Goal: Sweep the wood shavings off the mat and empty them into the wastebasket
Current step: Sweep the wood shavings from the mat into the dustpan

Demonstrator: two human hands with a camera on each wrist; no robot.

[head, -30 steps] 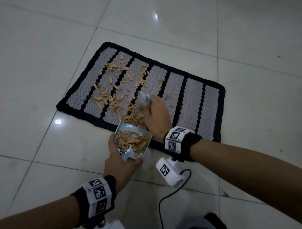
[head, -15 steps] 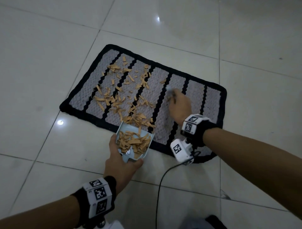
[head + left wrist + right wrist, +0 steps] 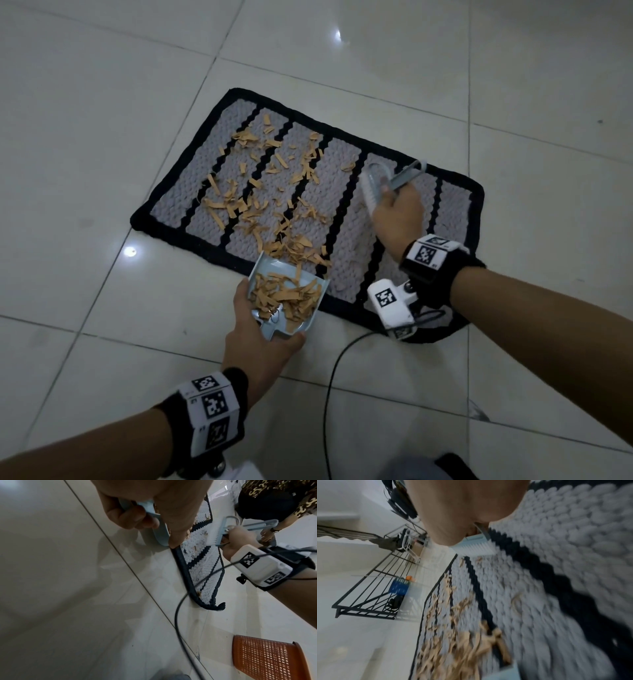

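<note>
Tan shavings (image 3: 263,202) lie scattered over the left half of the mat (image 3: 346,219), thickest near its front edge, with a heap more of them inside the dustpan (image 3: 286,298). Grey woven bands and black stripes make up the mat, which lies flat on the tiled floor (image 3: 102,102) with a black border all round. The dustpan, pale blue, sits tilted with its mouth touching the mat's front edge, right at the thickest pile. The left hand (image 3: 260,346) has its grip clenched round the dustpan's rear, thumb along one side wall; in the left wrist view the fingers (image 3: 130,516) curl under the pale blue handle.

The right hand (image 3: 397,212) hangs above the right part of the mat, its grip grasping a pale blue brush (image 3: 376,185) with white bristles. The brush is raised clear of the weave, and its handle sticks out past the fingers. That side of the mat looks nearly bare of shavings.

An orange mesh wastebasket (image 3: 269,658) lies on the floor, well apart from the mat. A black cable (image 3: 329,394) trails from the right wrist camera across the tiles. Another person in a patterned shirt (image 3: 274,497) bends at the far end.
</note>
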